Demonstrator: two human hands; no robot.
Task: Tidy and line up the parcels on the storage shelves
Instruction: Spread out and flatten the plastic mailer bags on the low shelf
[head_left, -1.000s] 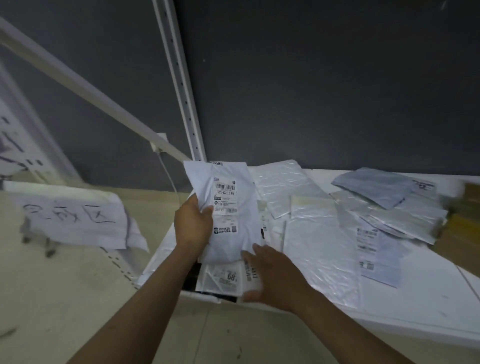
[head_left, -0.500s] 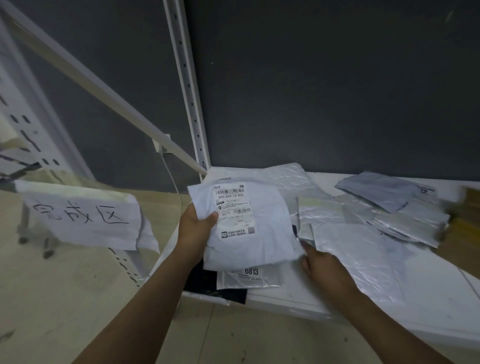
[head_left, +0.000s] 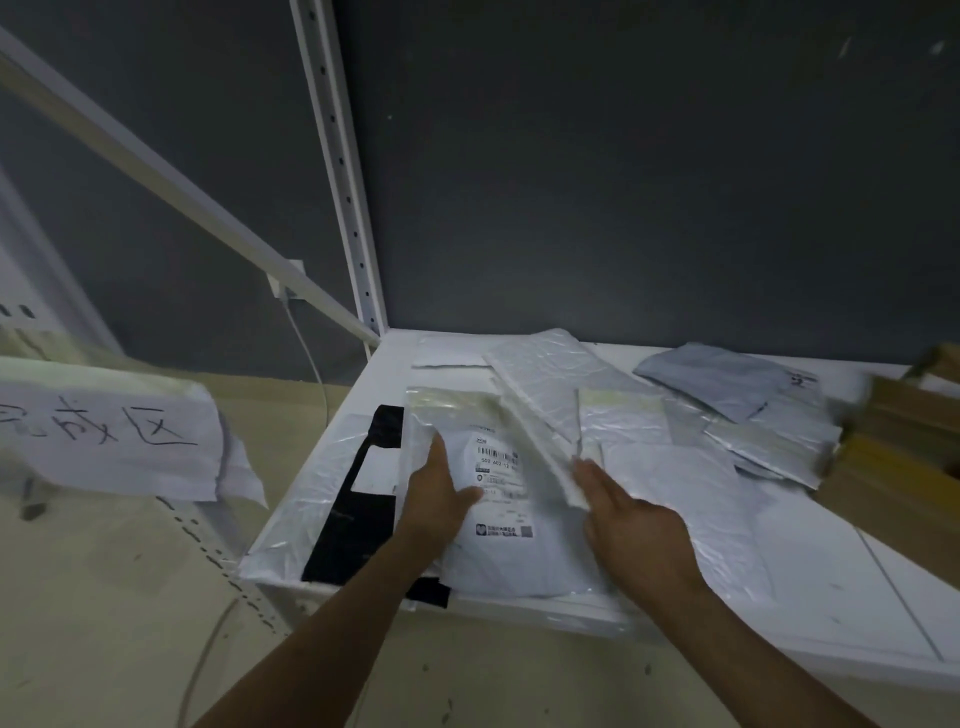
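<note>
A white parcel with a printed label lies flat near the front left of the white shelf. My left hand rests flat on its left side, thumb on the label. My right hand lies open to its right, fingertips against the edge of a tilted silver bubble mailer. A black parcel sits under the white one, on a clear plastic bag. More silver mailers and a grey parcel lie scattered further right.
Brown cardboard boxes are stacked at the shelf's right end. A white perforated upright post rises at the shelf's back left corner against a dark wall. A handwritten paper sign hangs to the left, and a cable runs down there.
The labelled white parcel, held up in my left hand before, now lies flat on the shelf under that hand. My right hand has moved from the silver mailer's front edge to beside the white parcel.
</note>
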